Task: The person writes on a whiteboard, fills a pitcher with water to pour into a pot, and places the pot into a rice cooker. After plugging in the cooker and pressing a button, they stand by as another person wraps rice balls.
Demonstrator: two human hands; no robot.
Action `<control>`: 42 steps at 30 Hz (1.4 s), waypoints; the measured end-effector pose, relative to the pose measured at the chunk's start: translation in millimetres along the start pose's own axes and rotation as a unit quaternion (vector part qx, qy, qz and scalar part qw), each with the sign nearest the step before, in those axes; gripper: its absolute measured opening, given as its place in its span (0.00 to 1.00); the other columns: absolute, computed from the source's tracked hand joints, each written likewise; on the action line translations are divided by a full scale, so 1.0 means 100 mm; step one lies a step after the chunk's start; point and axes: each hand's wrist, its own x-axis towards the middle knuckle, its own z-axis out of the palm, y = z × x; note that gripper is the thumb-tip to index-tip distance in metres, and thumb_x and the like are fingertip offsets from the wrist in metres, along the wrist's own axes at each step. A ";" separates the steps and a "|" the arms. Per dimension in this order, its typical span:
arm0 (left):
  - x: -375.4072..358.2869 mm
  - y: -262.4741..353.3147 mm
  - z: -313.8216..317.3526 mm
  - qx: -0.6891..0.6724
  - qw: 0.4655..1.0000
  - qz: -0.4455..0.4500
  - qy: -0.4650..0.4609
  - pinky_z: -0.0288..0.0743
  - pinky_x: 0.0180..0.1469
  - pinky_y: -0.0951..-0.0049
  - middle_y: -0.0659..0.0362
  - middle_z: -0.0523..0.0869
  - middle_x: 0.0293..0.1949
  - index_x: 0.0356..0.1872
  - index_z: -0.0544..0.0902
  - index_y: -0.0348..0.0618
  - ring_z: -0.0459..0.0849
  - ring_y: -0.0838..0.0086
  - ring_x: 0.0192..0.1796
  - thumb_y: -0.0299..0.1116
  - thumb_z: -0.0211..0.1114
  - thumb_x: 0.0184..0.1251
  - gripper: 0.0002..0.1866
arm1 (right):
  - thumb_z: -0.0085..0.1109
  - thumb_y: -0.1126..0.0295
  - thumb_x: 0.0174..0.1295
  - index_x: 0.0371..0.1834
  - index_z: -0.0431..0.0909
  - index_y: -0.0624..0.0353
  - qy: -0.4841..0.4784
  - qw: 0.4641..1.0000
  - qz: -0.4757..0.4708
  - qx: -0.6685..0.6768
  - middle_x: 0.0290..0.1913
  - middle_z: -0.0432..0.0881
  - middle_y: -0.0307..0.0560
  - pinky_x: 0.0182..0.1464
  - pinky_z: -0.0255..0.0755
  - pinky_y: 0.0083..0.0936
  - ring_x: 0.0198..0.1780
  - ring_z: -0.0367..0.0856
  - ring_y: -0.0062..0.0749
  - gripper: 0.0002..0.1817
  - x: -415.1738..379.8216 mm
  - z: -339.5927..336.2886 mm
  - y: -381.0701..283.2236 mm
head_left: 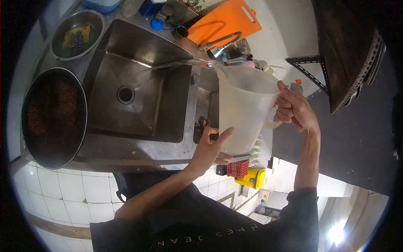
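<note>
A large translucent plastic pitcher [247, 105] is tilted over the right part of the steel sink [126, 54], its spout toward the left basin. Water streams from the spout into that basin. My right hand [296, 108] is wrapped round the pitcher's handle. Near the bottom of the pitcher, my left hand [210, 151] has its thumb and fingers spread against its base. The faucet [216, 51] stands just beyond the pitcher's rim.
At the left are an oval pan of brown contents [54, 117] and a round bowl with a yellow sponge [77, 35]. An orange cutting board [226, 23] leans at the back. A dark shelf with metal brackets [348, 54] juts out at the upper right.
</note>
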 end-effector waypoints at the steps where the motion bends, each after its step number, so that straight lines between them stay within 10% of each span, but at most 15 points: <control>1: 0.00 0.00 0.01 0.002 1.000 -0.003 0.000 0.90 0.38 0.60 0.38 0.81 0.51 0.62 0.58 0.38 0.91 0.58 0.39 0.61 0.70 0.63 0.44 | 0.54 0.50 0.76 0.15 0.60 0.46 -0.014 1.000 -0.004 -0.004 0.12 0.56 0.28 0.17 0.56 0.21 0.14 0.56 0.17 0.29 0.01 -0.02 0.01; 13: 0.03 0.11 -0.05 0.046 0.997 0.041 0.044 0.89 0.34 0.65 0.42 0.80 0.49 0.65 0.59 0.38 0.91 0.61 0.38 0.58 0.72 0.62 0.45 | 0.52 0.51 0.75 0.13 0.58 0.45 0.040 0.999 -0.015 -0.016 0.12 0.57 0.29 0.21 0.62 0.23 0.13 0.57 0.18 0.30 -0.10 0.02 0.07; 21: 0.05 0.74 -0.17 0.231 0.942 0.218 0.112 0.86 0.28 0.73 0.43 0.80 0.49 0.62 0.69 0.32 0.88 0.66 0.41 0.56 0.79 0.53 0.46 | 0.50 0.56 0.72 0.32 0.70 0.54 0.116 0.945 -0.146 0.270 0.12 0.56 0.29 0.31 0.72 0.26 0.15 0.60 0.19 0.15 -0.24 0.10 0.75; 28: 0.06 0.91 -0.08 0.237 0.935 0.246 0.093 0.85 0.26 0.75 0.41 0.81 0.46 0.63 0.67 0.25 0.88 0.67 0.38 0.59 0.81 0.47 0.53 | 0.52 0.55 0.71 0.22 0.67 0.51 0.167 0.933 -0.174 0.268 0.11 0.53 0.28 0.45 0.80 0.29 0.13 0.57 0.18 0.20 -0.28 0.05 0.55; 42: -0.09 1.16 0.01 0.268 0.926 0.260 0.064 0.87 0.29 0.74 0.44 0.76 0.51 0.64 0.67 0.33 0.88 0.66 0.44 0.51 0.79 0.56 0.44 | 0.48 0.58 0.73 0.15 0.56 0.47 0.129 0.908 -0.245 0.313 0.11 0.52 0.30 0.41 0.79 0.26 0.12 0.51 0.19 0.25 -0.35 0.09 0.44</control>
